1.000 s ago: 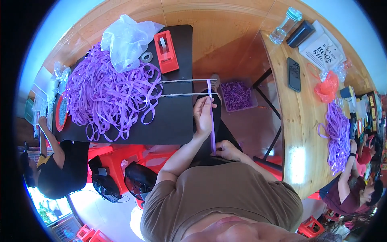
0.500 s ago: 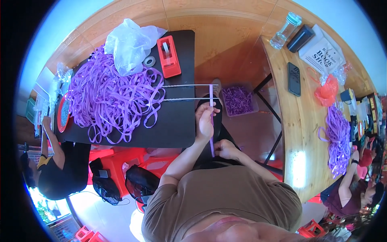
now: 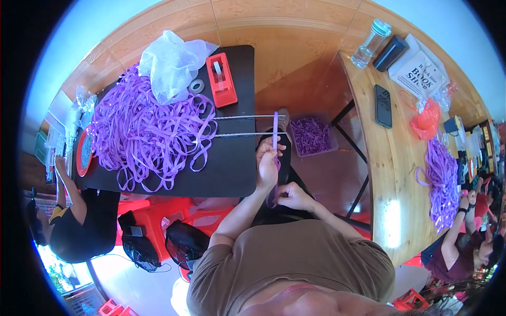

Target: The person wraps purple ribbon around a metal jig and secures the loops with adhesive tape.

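Observation:
A narrow purple ribbon [image 3: 275, 126] runs down across the ends of two thin metal rods [image 3: 245, 135] that jut rightward from the black table. My left hand [image 3: 267, 167] is closed on the ribbon just below the nearer rod. Lower down and to the right, my right hand [image 3: 296, 197] pinches the ribbon's lower part, which curves in a slack bend between my hands. The exact spot under my right fingertips is hidden. A large tangled heap of purple ribbon [image 3: 153, 137] covers much of the black table [image 3: 232, 176] and the rods' left ends.
On the black table lie a red tape dispenser [image 3: 222, 79], a tape roll [image 3: 196, 86] and a clear plastic bag [image 3: 171, 66]. A bin [image 3: 312, 138] of purple pieces stands on the floor. The wooden table [image 3: 363, 158] holds a phone [image 3: 383, 106] and a bottle [image 3: 371, 45]. People work at both sides.
The lower ribbon has gone from straight to a slack bend. My right hand has shifted slightly up and left, while my left hand keeps its hold near the rods.

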`<state>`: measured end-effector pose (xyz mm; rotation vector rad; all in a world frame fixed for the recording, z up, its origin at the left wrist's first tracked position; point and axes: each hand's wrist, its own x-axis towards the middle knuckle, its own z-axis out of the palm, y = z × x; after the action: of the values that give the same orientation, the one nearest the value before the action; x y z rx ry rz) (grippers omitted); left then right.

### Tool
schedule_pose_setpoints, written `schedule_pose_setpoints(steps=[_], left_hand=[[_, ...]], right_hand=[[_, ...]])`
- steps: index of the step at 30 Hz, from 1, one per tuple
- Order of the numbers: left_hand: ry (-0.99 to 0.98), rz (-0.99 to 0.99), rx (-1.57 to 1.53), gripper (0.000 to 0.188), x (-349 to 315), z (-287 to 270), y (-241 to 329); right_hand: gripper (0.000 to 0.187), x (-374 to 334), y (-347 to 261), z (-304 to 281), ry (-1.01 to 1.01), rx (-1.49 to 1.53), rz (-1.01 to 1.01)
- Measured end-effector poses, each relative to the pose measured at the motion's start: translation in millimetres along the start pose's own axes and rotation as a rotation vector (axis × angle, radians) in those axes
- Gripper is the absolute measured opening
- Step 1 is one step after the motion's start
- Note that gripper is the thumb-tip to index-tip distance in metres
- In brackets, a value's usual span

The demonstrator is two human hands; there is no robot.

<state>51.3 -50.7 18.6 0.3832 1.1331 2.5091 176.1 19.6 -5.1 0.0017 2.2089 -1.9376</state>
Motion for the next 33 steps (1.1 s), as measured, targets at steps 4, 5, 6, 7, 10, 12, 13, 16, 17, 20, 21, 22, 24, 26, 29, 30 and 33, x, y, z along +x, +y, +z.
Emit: schedule_pose_setpoints(steps=[4,5,6,7,10,12,13,16,17,20,21,22,24,26,29,30,33], left_hand=[[-0.026,0.004,0.093,0.008,-12,-4,-2],[-0.022,-0.02,0.091,0.007,-17,-4,-4],[-0.018,-0.045,0.089,0.007,-22,-5,-5],[0.021,-0.08,0.095,0.007,-25,-5,-6],[0.0,-0.016,0.14,0.01,-29,-11,-5],[0.057,-0.092,0.186,0.007,-33,-9,-4],[0.108,-0.166,0.232,0.007,-35,-7,-3],[0.101,-0.242,0.324,0.012,-39,-8,3],[0.105,-0.246,0.325,0.012,-41,-11,2],[0.053,-0.185,0.356,0.014,-49,-19,-1],[0.034,-0.207,0.362,0.013,-51,-22,-1],[0.016,-0.228,0.368,0.012,-53,-25,-1],[0.009,-0.258,0.371,0.012,-57,-28,1],[-0.007,-0.36,0.381,0.011,-60,-32,8],[-0.089,-0.471,0.38,0.011,-72,-41,20],[-0.168,-0.523,0.361,0.014,-74,-49,25],[-0.302,-0.595,0.427,0.017,-88,-54,39]], right_hand=[[0.008,1,-5,-9,-0.003,-0.068,0.049],[0.006,1,2,-6,0.016,-0.029,-0.011],[0.008,0,8,-4,0.035,0.009,-0.072],[0.008,0,14,-2,0.036,0.01,-0.071],[0.009,-1,23,5,0.075,0.085,-0.018],[0.012,-2,26,8,0.1,0.138,0.131],[0.012,-3,27,9,0.099,0.14,0.134],[0.015,-11,32,16,0.112,-0.15,0.174],[0.016,-14,32,20,0.097,-0.194,0.208],[0.017,-22,26,24,0.061,-0.218,0.285],[0.017,-23,22,24,0.044,-0.201,0.326],[0.017,-24,22,23,0.04,-0.198,0.331],[0.016,-26,22,22,0.042,-0.071,0.285],[0.014,-27,16,17,-0.019,0.114,0.313],[0.012,-30,20,16,-0.037,0.196,0.246],[0.012,-28,9,10,-0.082,0.191,0.302],[0.013,-27,13,8,-0.127,0.17,0.367]])
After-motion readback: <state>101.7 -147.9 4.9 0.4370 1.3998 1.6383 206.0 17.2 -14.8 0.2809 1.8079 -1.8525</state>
